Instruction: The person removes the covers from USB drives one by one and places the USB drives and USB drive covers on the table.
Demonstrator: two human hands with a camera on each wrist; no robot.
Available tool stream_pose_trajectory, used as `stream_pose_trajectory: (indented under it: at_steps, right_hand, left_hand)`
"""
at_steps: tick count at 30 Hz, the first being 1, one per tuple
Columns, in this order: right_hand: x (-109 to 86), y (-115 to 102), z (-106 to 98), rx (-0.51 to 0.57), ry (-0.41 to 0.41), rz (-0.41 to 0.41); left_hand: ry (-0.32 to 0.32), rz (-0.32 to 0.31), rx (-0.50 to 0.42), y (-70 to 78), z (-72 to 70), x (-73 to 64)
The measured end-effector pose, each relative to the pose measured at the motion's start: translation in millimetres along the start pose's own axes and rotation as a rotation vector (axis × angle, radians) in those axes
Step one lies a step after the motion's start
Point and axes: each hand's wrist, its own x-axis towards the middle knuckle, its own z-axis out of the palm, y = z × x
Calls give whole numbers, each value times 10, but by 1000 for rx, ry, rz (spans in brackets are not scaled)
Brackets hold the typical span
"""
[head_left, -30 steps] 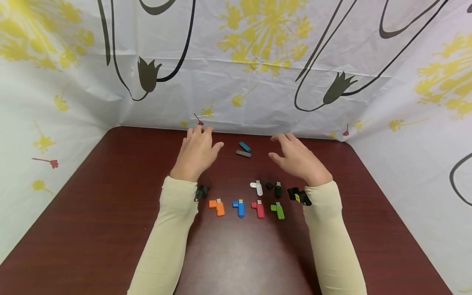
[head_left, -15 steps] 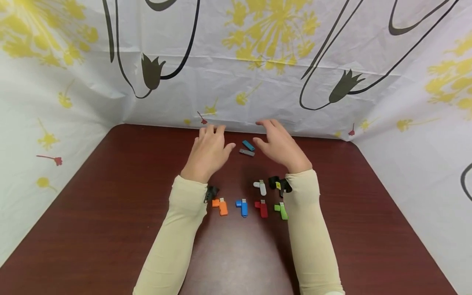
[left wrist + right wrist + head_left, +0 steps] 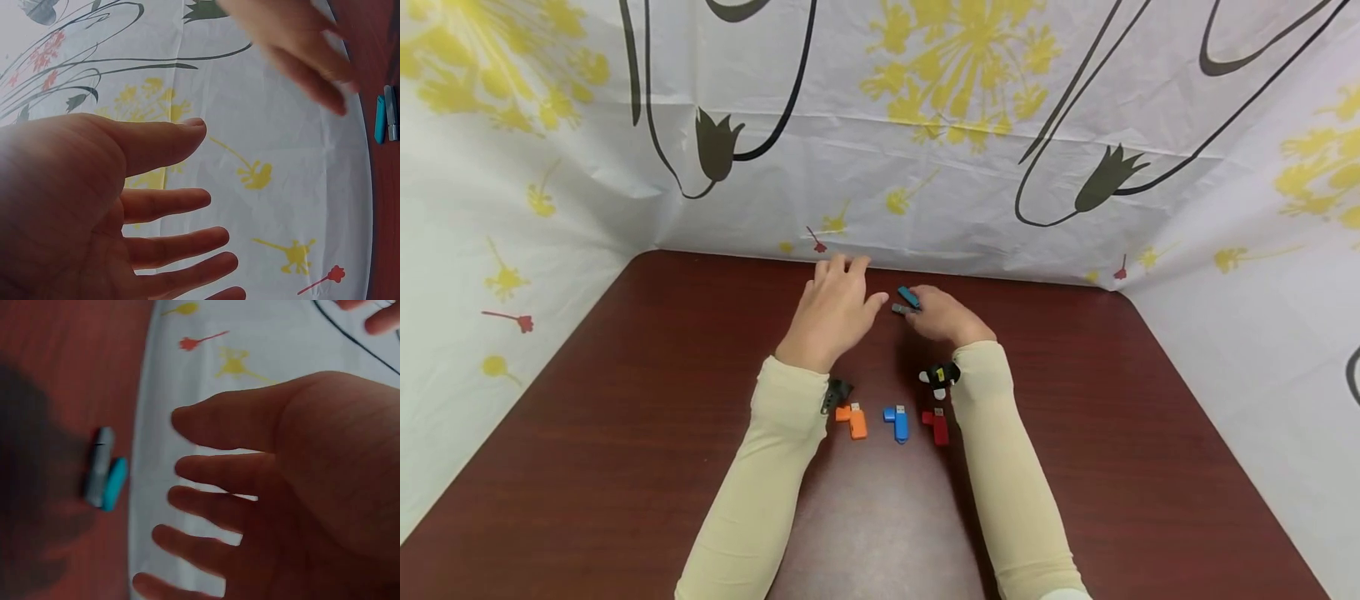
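Note:
At the back of the table lie a slim teal stick [image 3: 907,296] and a slim grey stick [image 3: 898,309], close together. My right hand [image 3: 949,317] hovers low at their right ends and partly covers them in the head view. In the right wrist view that hand [image 3: 294,494] has its fingers spread, with the grey stick [image 3: 99,469] and teal stick [image 3: 115,483] lying apart from it. My left hand [image 3: 832,315] is held to the left of the sticks, holding nothing. Its fingers [image 3: 178,198] are extended in the left wrist view.
Nearer me, an orange USB stick [image 3: 857,423], a blue one [image 3: 901,426] and a red one [image 3: 941,429] stand in a row, caps beside them. A white one [image 3: 940,394] is partly hidden by my right wrist strap. Patterned sheeting [image 3: 880,167] borders the brown table [image 3: 587,417].
My right hand has moved left and down to the teal and grey sticks. Its sleeve now hides the green and black USB sticks. My left hand has shifted slightly right.

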Motion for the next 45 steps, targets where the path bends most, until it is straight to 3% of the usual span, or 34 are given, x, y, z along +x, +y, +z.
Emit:
stream_pose_trajectory:
  at_steps: [13,32,38,45]
  right_hand:
    - [142,34,223,-75,-174,67]
    - [-82,7,77,-39,-167,52]
    - [-55,17,115,-30,-151,60]
    - [72,-5,260,-104,-115,108]
  left_hand:
    - [-5,-6,-23,-47,-21,4]
    - [-20,-1,-32,-34,-6,-12]
    - [-28,-7,-33,-26,-5,-14]
    - [-32,-9,-38,-18,-6,-8]
